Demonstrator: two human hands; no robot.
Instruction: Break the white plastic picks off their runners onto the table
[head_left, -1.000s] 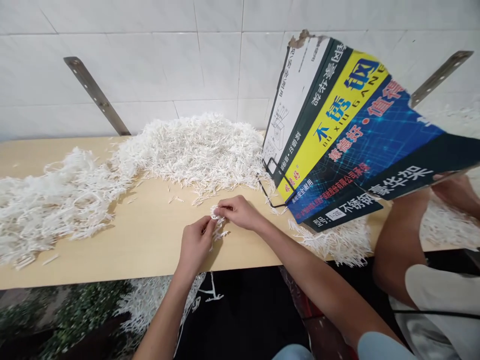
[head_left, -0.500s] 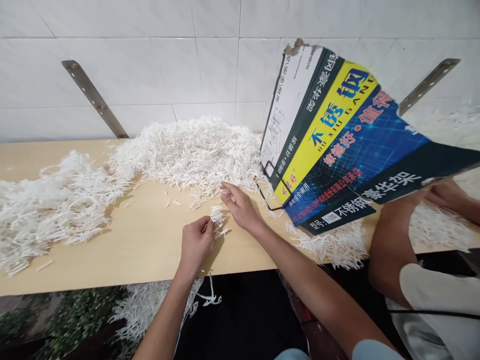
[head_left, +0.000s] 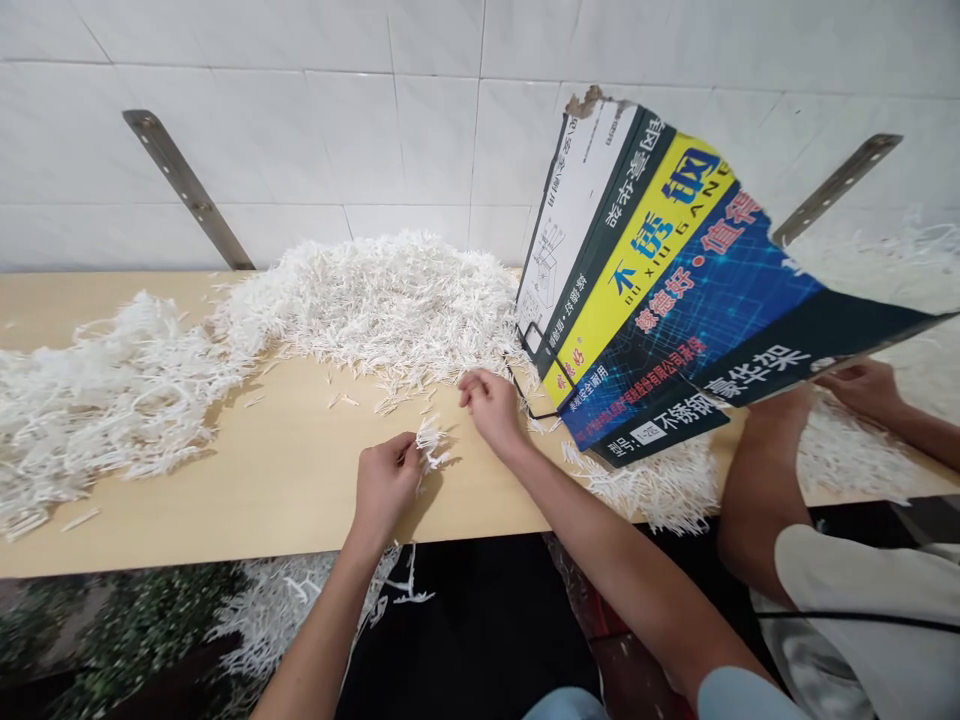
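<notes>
My left hand (head_left: 384, 482) rests on the wooden table (head_left: 285, 480) near its front edge, pinching a small bunch of white plastic pieces (head_left: 430, 443). A little further back and to the right, my right hand (head_left: 491, 403) hovers over the table with fingers curled, nearest the front fringe of a big pile of loose white sticks (head_left: 390, 300). Whether it holds a piece is unclear.
A tangled heap of white plastic strips (head_left: 97, 390) covers the table's left. A printed cardboard box (head_left: 667, 300) leans at the right, with another person's arms (head_left: 757, 470) beside it. More white pieces (head_left: 652, 485) lie at the front edge and hang below (head_left: 300, 600). Metal brackets (head_left: 187, 190) stand on the tiled wall.
My right hand has let go of the bunch, moved back and to the right toward the stick pile, and drawn slightly nearer again. My left hand has kept the bunch.
</notes>
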